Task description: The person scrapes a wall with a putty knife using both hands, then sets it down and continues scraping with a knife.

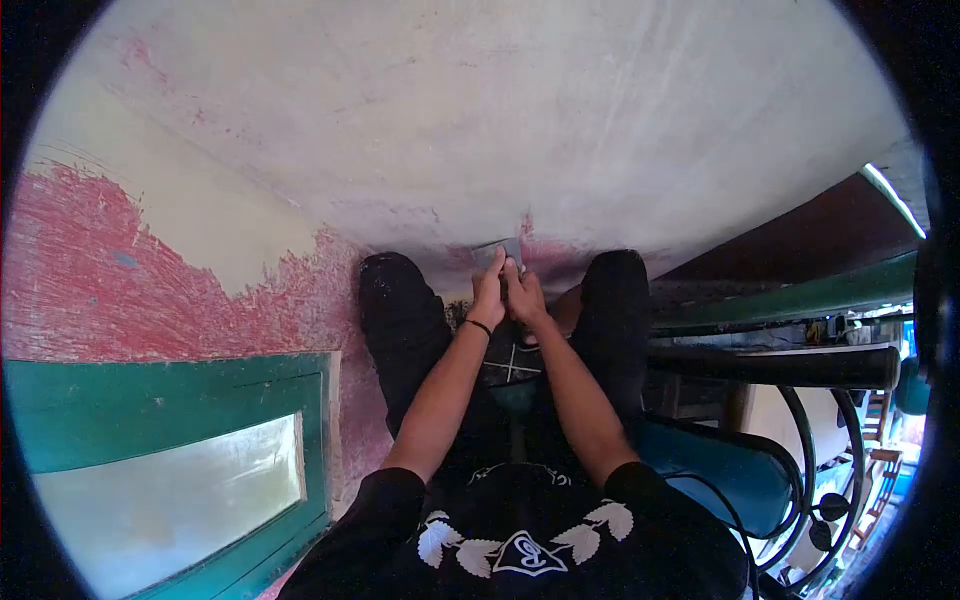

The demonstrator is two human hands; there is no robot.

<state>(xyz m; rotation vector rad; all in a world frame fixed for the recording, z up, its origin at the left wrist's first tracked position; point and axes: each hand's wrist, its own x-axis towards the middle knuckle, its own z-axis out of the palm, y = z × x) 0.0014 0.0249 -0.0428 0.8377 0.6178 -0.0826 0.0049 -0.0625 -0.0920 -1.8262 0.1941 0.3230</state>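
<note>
Both of my hands are close together between my knees, low against the wall [480, 130]. My left hand [487, 297] is closed with its thumb stretched up along a flat grey scraper [513, 246]. Beside it, my right hand [524, 298] is closed round the same scraper, its handle hidden by the fingers. The blade lies against the pale wall, next to a small pink-red patch [545, 250] where the cream coating is absent. A dark band circles my left wrist.
On the left, rough red paint [180, 290] borders the cream coat above a green-framed window [160, 410]. To the right stand a blue-seated chair [715, 470] with black metal curves and a dark, green-edged ledge [800, 290]. My bent knees flank my hands.
</note>
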